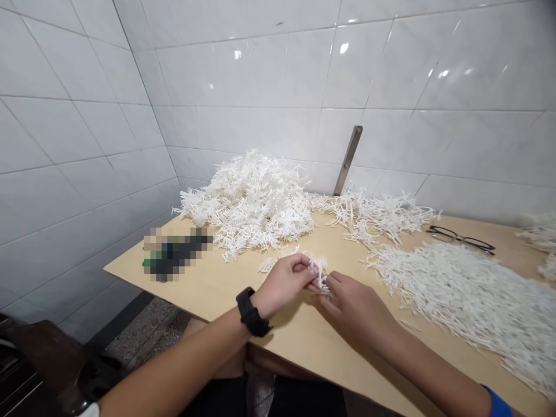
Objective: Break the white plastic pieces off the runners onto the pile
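My left hand [290, 282], with a black watch [252, 311] on its wrist, pinches a white branched plastic piece [320, 273] between thumb and fingers. Close against it, my right hand [354, 301] has its fingers bent at the lower end of the same piece. The right fingertips are partly hidden, so their exact hold is hard to see. Just behind my hands lie a few loose white pieces [267, 264]. A tall heap of white branched pieces [256, 200] rises at the back of the table, and a wide layer of thin white sticks [460, 289] spreads to the right.
The tan tabletop [243, 284] meets a tiled wall [282, 75]. A metal bar [347, 162] stands against that wall. More white strands [386, 214] lie near it, beside black-framed glasses [460, 238]. A blurred-out dark item [178, 255] sits at left. A dark chair [47, 359] is lower left.
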The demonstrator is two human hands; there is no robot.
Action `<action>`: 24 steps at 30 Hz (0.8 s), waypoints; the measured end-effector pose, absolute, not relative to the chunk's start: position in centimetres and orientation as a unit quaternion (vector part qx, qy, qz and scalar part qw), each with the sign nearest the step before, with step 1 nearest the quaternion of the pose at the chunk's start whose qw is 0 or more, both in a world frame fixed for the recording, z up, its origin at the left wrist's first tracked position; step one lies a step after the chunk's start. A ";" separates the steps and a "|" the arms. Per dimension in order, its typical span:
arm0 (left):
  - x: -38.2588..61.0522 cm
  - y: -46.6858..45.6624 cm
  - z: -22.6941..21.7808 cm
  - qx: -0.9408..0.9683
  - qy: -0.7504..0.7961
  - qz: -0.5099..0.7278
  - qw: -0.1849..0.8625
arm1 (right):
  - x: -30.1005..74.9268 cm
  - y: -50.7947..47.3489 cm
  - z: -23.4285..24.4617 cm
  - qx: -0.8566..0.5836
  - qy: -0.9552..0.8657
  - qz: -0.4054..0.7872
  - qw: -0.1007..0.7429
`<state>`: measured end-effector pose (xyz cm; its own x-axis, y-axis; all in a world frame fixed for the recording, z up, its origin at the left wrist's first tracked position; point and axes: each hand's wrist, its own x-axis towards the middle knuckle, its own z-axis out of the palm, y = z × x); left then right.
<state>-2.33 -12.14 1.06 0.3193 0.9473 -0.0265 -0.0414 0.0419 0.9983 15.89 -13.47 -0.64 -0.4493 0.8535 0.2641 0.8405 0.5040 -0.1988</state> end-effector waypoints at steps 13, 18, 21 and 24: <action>2.5 0.8 -1.7 0.635 0.376 0.406 0.539 | 17.9 -5.3 -2.9 -0.508 -0.676 0.376 0.380; 1.6 0.2 -1.8 0.628 0.331 0.373 0.598 | 18.2 -5.6 -2.8 -0.499 -0.613 0.452 0.414; 1.2 0.1 -1.3 0.635 0.311 0.328 0.626 | 18.1 -5.6 -2.7 -0.517 -0.622 0.428 0.404; 1.3 0.1 -1.4 0.660 0.318 0.314 0.604 | 18.0 -5.8 -2.6 -0.555 -0.634 0.350 0.408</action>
<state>1.29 0.11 -1.42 0.6009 0.7988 0.0304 0.0415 -0.0691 0.9967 17.97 -5.76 -2.59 -0.0501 0.9903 0.1294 0.4180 0.1384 -0.8978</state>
